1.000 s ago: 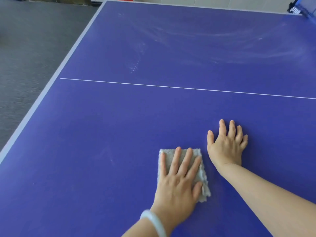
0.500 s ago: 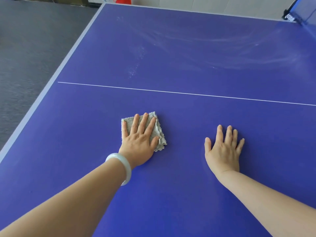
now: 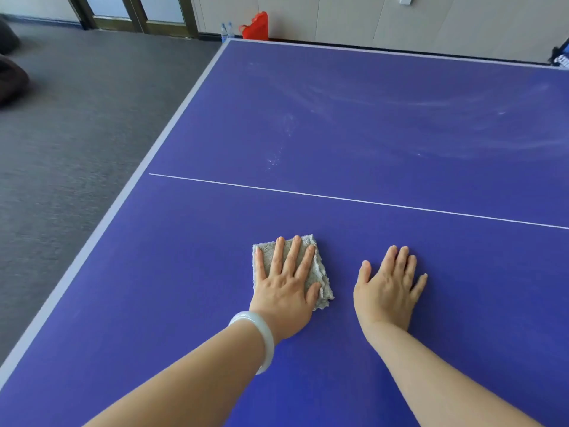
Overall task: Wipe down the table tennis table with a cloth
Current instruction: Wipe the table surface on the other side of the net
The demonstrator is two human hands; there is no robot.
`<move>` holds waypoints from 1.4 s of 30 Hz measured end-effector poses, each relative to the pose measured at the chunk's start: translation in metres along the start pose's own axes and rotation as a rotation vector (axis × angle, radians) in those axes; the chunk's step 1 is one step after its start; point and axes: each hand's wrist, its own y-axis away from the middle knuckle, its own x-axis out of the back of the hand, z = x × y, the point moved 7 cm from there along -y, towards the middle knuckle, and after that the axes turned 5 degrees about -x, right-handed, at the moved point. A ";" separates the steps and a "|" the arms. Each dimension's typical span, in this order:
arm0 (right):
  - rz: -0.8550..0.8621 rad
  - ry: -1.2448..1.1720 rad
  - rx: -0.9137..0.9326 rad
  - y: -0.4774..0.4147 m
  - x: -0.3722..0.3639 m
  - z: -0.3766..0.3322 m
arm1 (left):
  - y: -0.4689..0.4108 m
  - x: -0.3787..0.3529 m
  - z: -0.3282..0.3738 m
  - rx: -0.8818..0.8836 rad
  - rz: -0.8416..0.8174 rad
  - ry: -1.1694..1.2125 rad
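A folded grey cloth (image 3: 320, 282) lies on the blue table tennis table (image 3: 191, 288), on the near side of the white centre line. My left hand (image 3: 284, 285) presses flat on the cloth with straight, spread fingers; a pale bangle sits on that wrist. My right hand (image 3: 386, 291) rests flat on the bare table just right of the cloth, fingers straight, not touching it. Pale dusty streaks (image 3: 400, 118) show on the far half of the table.
The table's pale left edge (image 3: 123, 198) runs diagonally, with grey carpet (image 3: 67, 143) beyond it. At the far wall stand a red bag (image 3: 257, 27) and two water bottles (image 3: 227, 31). Part of the net clamp (image 3: 562, 58) shows at the far right edge.
My left hand slid the cloth forward and to the left, then back right toward my right hand. My right hand stayed flat in nearly the same place. The view has tilted up.
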 end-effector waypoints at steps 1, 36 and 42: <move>-0.010 0.031 0.015 0.001 -0.002 0.001 | 0.000 0.000 0.002 -0.011 0.011 -0.008; -0.031 0.078 0.125 0.002 -0.007 -0.008 | 0.017 0.018 -0.114 0.372 0.079 0.145; -0.032 0.004 0.112 -0.001 -0.005 -0.006 | 0.029 0.007 0.036 -0.157 0.082 0.015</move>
